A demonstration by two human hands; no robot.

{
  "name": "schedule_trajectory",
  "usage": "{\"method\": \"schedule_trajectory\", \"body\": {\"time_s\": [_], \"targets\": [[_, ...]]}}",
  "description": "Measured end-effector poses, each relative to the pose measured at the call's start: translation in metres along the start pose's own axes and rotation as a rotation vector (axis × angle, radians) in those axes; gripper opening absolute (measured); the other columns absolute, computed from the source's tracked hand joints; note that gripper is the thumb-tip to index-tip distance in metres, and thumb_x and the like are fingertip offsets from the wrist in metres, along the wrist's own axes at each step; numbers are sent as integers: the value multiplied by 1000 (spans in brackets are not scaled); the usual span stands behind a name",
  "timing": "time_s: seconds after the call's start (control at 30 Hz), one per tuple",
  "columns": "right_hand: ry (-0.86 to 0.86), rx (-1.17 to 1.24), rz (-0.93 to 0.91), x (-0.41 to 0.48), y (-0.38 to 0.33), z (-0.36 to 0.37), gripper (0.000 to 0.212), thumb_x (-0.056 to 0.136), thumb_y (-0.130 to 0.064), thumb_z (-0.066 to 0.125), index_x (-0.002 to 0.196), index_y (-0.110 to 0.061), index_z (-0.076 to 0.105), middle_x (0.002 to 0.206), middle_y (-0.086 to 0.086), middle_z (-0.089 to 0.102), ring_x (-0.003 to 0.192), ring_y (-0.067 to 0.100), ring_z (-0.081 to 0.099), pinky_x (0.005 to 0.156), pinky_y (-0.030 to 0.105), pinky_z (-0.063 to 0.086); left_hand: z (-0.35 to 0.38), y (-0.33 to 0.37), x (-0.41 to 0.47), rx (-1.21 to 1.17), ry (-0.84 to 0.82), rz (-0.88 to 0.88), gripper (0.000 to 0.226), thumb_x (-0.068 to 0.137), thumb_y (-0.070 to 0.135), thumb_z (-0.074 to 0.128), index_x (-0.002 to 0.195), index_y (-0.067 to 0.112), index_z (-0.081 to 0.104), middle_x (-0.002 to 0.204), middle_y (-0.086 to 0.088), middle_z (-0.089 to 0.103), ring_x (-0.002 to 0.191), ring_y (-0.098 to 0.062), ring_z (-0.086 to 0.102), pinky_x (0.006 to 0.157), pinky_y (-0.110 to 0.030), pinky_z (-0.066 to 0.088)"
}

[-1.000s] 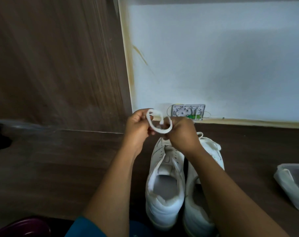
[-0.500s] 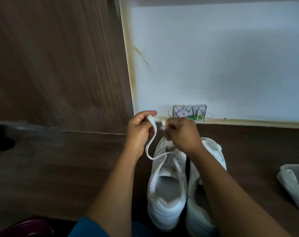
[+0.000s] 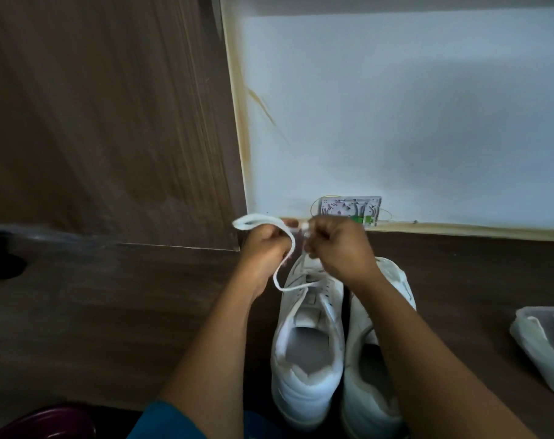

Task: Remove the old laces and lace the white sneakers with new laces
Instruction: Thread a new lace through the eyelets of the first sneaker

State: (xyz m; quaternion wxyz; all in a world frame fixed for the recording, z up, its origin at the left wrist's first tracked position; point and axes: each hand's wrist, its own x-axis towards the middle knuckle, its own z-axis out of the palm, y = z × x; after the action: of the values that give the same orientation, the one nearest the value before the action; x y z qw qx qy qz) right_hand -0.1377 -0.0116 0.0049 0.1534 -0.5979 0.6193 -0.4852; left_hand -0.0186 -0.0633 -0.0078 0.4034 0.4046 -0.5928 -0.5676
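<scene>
While two white sneakers (image 3: pixel 307 343) are stood side by side on dark wood (image 3: pixel 111 312) by a wall (image 3: pixel 396 122), a white lace (image 3: pixel 252 220) is held above their toes; it is gripped in the curled left hand (image 3: pixel 263 245), looped over its fingers; its tip is pinched by the curled right hand (image 3: pixel 339 248); slack is draped onto the leftward one; a clear tub (image 3: pixel 542 343) is seen well to the right.

Domestic room, likely a home: dark wood-grain table (image 3: pixel 111 312), wood panel (image 3: pixel 95 122), painted white wall (image 3: pixel 396 106), uncovered wall box (image 3: pixel 348 210) with exposed wiring.
</scene>
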Motion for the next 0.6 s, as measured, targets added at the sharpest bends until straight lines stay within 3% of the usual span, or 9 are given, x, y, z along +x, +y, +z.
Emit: {"method": "schedule_trajectory", "body": {"time_s": [0.07, 0.13, 0.27, 0.33, 0.4, 0.47, 0.53, 0.6], "targets": [[104, 214, 21, 4, -2, -4, 17, 87, -6, 59, 72, -3, 65, 63, 7, 65, 65, 30, 64, 68, 46, 56, -5, -10, -2, 195, -146, -54, 22, 75, -8, 51, 82, 7, 67, 69, -7, 64, 64, -20, 56, 64, -31, 45], [54, 232, 60, 5, -1, -3, 15, 87, 0, 58, 75, -5, 65, 67, 7, 66, 68, 28, 66, 70, 48, 57, -3, -11, -5, 240, -203, -33, 25, 81, -13, 51, 76, 5, 67, 70, -10, 64, 66, -19, 57, 68, -32, 48], [-123, -164, 43, 2, 12, -3, 30, 76, 7, 55, 96, -9, 71, 93, 4, 72, 91, 20, 67, 85, 32, 51, 0, 11, -5, -222, -3, 53, 29, 93, -7, 45, 69, 3, 58, 56, -2, 59, 49, -12, 52, 48, -20, 44], [-286, -329, -34, -1, 12, 2, 18, 80, -2, 60, 89, -10, 73, 88, 6, 72, 85, 22, 65, 78, 28, 48, 0, 14, -3, -280, 22, 79, 29, 95, -1, 45, 72, 3, 62, 62, -4, 60, 49, -11, 51, 47, -18, 43], [-234, -345, -60, -1, 9, 5, 19, 83, -4, 60, 68, -11, 69, 73, 11, 67, 73, 28, 63, 68, 29, 45, 0, 8, -3, -183, 43, 73, 30, 94, -4, 44, 77, 7, 67, 66, -6, 61, 48, -10, 49, 45, -18, 42], [-74, -214, -44, 0, 10, 5, 21, 84, -2, 59, 63, -6, 64, 66, 15, 64, 65, 31, 61, 63, 33, 48, -2, 1, -3, -99, 50, 7, 32, 89, -8, 43, 80, 11, 68, 65, -7, 60, 51, -13, 48, 47, -20, 41], [-20, -158, -58, 1, 9, 3, 16, 84, -3, 59, 70, 4, 63, 65, 21, 62, 64, 35, 60, 63, 41, 50, -5, -6, -2, 35, -72, -49, 33, 82, -14, 46, 83, 12, 67, 68, -6, 63, 60, -16, 54, 56, -24, 46], [-66, -188, -48, 2, 10, 4, 17, 84, -4, 60, 68, 0, 62, 62, 17, 61, 61, 29, 59, 62, 35, 48, -4, -11, -5, 216, -242, -47, 31, 80, -16, 50, 91, 7, 66, 80, -7, 67, 71, -14, 60, 69, -27, 49]]}}
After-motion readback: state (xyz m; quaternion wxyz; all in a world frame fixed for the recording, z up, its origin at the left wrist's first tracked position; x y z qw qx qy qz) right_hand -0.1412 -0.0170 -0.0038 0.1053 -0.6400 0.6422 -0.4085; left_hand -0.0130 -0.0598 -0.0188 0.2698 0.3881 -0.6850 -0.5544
